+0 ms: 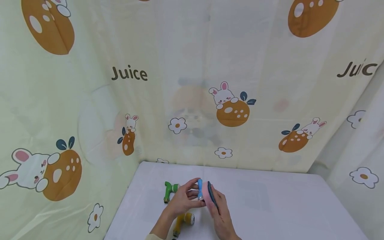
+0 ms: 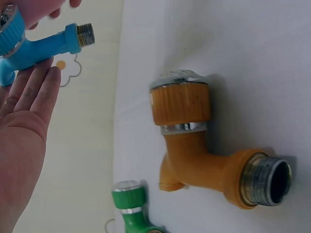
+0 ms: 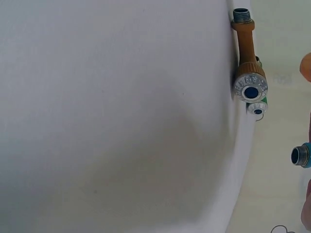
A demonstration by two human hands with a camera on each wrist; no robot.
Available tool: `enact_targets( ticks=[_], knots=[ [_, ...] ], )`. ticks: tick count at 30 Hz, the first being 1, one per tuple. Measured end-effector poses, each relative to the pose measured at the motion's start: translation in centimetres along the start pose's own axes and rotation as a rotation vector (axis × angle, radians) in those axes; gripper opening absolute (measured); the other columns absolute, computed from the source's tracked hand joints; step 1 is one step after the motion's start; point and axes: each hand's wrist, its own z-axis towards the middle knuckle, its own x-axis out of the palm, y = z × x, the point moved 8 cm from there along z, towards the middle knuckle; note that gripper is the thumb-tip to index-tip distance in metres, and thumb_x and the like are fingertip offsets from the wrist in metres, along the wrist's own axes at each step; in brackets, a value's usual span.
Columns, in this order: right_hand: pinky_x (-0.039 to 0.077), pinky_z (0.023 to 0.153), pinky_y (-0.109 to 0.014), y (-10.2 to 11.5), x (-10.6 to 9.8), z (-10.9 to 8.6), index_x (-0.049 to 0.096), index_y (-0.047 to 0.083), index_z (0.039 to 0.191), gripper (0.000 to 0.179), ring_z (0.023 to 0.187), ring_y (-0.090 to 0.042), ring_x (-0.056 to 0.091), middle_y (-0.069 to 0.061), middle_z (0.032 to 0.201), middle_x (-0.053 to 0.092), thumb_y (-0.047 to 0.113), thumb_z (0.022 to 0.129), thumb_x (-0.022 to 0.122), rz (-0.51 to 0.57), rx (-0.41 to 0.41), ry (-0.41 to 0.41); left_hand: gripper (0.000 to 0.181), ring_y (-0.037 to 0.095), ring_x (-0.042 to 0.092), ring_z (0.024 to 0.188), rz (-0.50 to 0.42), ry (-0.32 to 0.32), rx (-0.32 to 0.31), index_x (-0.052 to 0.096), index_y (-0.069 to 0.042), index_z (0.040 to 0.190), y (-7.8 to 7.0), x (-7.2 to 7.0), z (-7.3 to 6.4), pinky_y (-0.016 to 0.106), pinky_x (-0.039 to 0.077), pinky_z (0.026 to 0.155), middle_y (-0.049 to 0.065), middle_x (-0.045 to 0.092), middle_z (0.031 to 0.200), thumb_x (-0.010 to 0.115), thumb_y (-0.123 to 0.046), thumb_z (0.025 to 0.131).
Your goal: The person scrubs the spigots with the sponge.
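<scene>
A blue water tap (image 1: 200, 190) is held up over the table in my left hand (image 1: 185, 199), fingers on one side and thumb near its lower end. In the left wrist view the tap (image 2: 47, 47) shows its threaded metal end, and the fingers of my left hand (image 2: 30, 104) lie along its underside. My right hand (image 1: 222, 211) grips a pink sponge (image 1: 206, 195) with a dark scouring side, its pink face against or very close to the tap. At the right wrist view's edge, only the threaded end of the blue tap (image 3: 300, 156) shows.
A green tap (image 1: 168, 192) lies on the white table (image 1: 255, 200) beyond my left hand. Nearer, below the left wrist, lies an orange-yellow tap (image 1: 182, 221). A printed curtain (image 1: 186, 83) hangs behind the table and along both sides.
</scene>
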Motion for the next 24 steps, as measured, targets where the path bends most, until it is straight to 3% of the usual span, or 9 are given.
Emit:
enact_targets(
  ticks=[5,10,17,24],
  knots=[
    [0.036,0.102,-0.041,0.2,0.0,-0.1,0.034,0.033,0.163,0.054,0.129,-0.009,0.023,-0.002,0.148,0.033,0.023,0.111,0.046,-0.067,0.026,0.013,0.09,0.019,0.067,0.123,0.038,0.018,0.007,0.043,-0.029,0.158,-0.6,0.3,-0.1,0.042,0.052,0.11,0.0,0.065,0.131,0.091,-0.027,0.082],
    [0.029,0.1,-0.052,0.5,-0.3,0.2,0.034,0.035,0.163,0.054,0.131,-0.017,0.018,-0.005,0.149,0.033,0.024,0.111,0.044,-0.071,0.028,0.035,0.09,0.019,0.068,0.124,0.037,0.079,0.03,0.041,-0.027,0.159,-1.7,0.7,-0.5,0.037,0.055,0.106,0.001,0.064,0.133,0.09,-0.023,0.083],
    [0.028,0.101,-0.056,0.7,-0.3,0.3,0.032,0.037,0.163,0.054,0.131,-0.018,0.019,-0.007,0.152,0.031,0.023,0.112,0.041,-0.094,0.017,0.016,0.091,0.021,0.068,0.125,-0.001,0.106,0.029,0.04,-0.028,0.16,-2.0,0.8,-0.6,0.031,0.056,0.103,0.003,0.064,0.136,0.09,-0.022,0.083],
    [0.025,0.098,-0.051,1.4,-0.7,0.5,0.039,0.033,0.161,0.053,0.128,-0.019,0.019,-0.01,0.149,0.032,0.019,0.11,0.042,-0.111,-0.055,-0.013,0.091,0.021,0.067,0.125,0.007,0.11,0.039,0.042,-0.028,0.159,-2.2,0.8,-0.6,0.034,0.054,0.107,0.003,0.064,0.137,0.09,-0.021,0.083]
  ],
)
